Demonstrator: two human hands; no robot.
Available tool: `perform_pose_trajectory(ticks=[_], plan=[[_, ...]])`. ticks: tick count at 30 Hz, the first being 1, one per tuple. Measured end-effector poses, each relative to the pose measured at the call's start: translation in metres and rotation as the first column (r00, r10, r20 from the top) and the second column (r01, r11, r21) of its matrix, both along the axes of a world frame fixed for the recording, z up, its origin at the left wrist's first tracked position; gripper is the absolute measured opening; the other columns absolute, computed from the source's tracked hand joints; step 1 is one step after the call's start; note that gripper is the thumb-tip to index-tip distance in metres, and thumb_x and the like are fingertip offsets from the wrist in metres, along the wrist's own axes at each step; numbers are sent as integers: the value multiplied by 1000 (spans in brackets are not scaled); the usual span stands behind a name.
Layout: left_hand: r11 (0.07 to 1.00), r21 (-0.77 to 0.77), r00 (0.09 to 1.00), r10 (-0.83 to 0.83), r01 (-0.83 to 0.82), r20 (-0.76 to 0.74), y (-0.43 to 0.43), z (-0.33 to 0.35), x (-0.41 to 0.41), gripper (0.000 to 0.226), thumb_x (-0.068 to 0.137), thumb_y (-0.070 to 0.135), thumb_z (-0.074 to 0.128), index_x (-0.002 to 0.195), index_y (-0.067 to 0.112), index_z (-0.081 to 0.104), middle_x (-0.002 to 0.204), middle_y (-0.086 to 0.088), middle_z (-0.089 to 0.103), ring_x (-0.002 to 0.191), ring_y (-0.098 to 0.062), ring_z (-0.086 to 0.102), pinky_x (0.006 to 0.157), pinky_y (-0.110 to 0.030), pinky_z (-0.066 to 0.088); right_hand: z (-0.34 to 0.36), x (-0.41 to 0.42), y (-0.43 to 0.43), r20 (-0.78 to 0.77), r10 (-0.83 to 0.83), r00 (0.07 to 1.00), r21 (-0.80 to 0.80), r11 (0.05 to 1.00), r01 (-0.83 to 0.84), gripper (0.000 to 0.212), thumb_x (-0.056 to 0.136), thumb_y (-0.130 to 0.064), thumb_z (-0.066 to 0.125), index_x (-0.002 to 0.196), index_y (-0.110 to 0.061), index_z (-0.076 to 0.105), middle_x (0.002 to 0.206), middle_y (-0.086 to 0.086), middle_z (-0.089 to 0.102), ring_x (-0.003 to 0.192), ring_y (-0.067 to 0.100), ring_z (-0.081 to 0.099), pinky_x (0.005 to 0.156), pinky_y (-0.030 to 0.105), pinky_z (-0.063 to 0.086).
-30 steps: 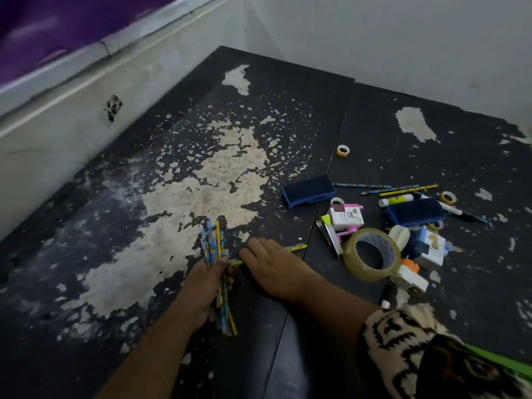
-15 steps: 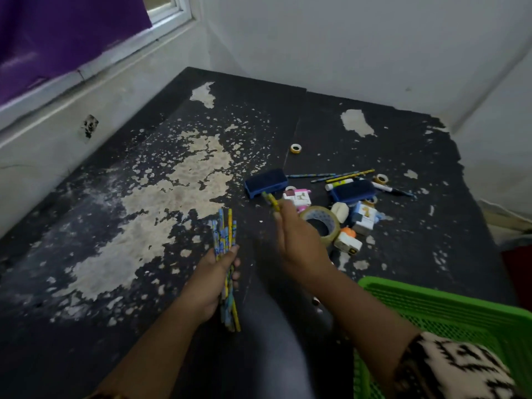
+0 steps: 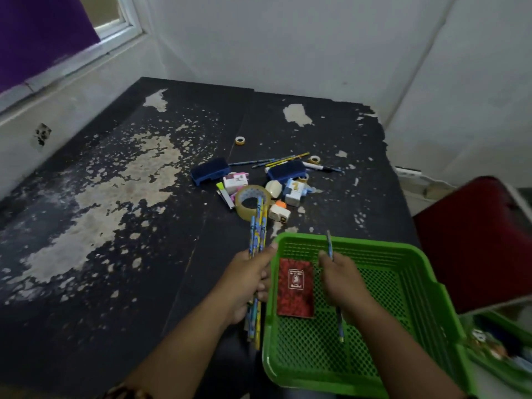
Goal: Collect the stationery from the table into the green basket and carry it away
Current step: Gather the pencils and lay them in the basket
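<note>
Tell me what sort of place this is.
Probably a plain room in a home or school: a worn black table with peeling paint, bare white walls, and a window with a purple curtain.

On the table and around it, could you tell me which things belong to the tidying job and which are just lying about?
Part of the job:
- green basket
- pencil bundle in the left hand
- single pencil in the right hand
- big tape roll
- two blue erasers
- marker

Just lying about:
- red chair
- purple curtain
- second green tray, already holding things
</note>
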State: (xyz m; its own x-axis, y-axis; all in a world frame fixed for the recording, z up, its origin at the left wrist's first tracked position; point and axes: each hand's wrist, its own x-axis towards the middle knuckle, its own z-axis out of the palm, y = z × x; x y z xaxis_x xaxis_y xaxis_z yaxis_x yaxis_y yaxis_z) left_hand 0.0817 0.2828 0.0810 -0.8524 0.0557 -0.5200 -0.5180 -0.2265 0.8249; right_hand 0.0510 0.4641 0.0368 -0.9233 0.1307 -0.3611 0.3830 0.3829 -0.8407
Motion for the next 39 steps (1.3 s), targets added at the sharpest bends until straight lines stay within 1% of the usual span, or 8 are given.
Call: perform_pose_trajectory(ticks=[8,14,20,24,29,32,36,39], plan=[[998,4,997,-64,64,42,81,-23,11,37,98,35,58,71,16,41,53,3,38,43,-12,38,43,-25,38,-1,32,53,79,5,997,-176,984,9,33,93,-42,55,72,-17,53,50,-4,30,39,10,25,48,26,20],[971,-171,982,-177,164,-63,119,-40,17,15,98,39,57,87,29,58,56,10,44,55,-11,43,60,-27,40,29,28,62,-105,96,990,-212,970,-117,42,89,-50,62,65,-16,60,49,-6,47,42,6,41,44,21,32],[981,-154,969,-150,120,-198,127,-49,18,24,95,12,63,113,26,69,107,1,76,102,-10,70,85,-24,55,37,27,64,-239,255,937,-224,925,-308,25,90,-34,66,82,-12,74,76,6,73,66,10,64,62,25,47],[920,-238,924,-352,312,-147,116,-70,25,23,91,18,68,106,36,72,112,3,75,109,-14,68,99,-39,53,18,49,75,-204,334,920,-255,889,-380,25,92,-34,64,82,-14,75,77,-2,73,72,7,67,69,19,47],[882,-300,913,-401,363,-74,119,-89,27,26,92,18,53,109,20,73,107,2,75,105,-18,68,97,-46,55,-11,52,78,-106,344,933,-127,926,-356,38,70,-53,78,95,-25,76,95,-1,74,90,12,70,85,37,56],[912,-259,942,-334,319,-17,126,-90,25,26,101,17,47,106,21,72,104,3,74,101,-12,67,95,-36,53,-17,50,79,-77,212,974,-140,965,-221,53,61,-62,77,95,-22,72,88,-3,72,80,12,70,77,40,58],[984,24,980,-178,176,84,130,-88,23,31,104,29,47,115,17,73,119,-14,72,116,-27,65,105,-49,48,-19,46,83,-116,157,981,-80,983,-167,49,68,-63,73,83,-16,69,74,6,69,69,23,68,70,43,57],[990,141,986,-50,27,160,131,-86,19,35,105,25,45,96,2,69,98,-15,77,99,-24,72,95,-43,54,-20,50,83,-47,211,976,3,977,-211,52,70,-63,72,74,-12,68,64,-1,67,59,13,63,61,30,48]])
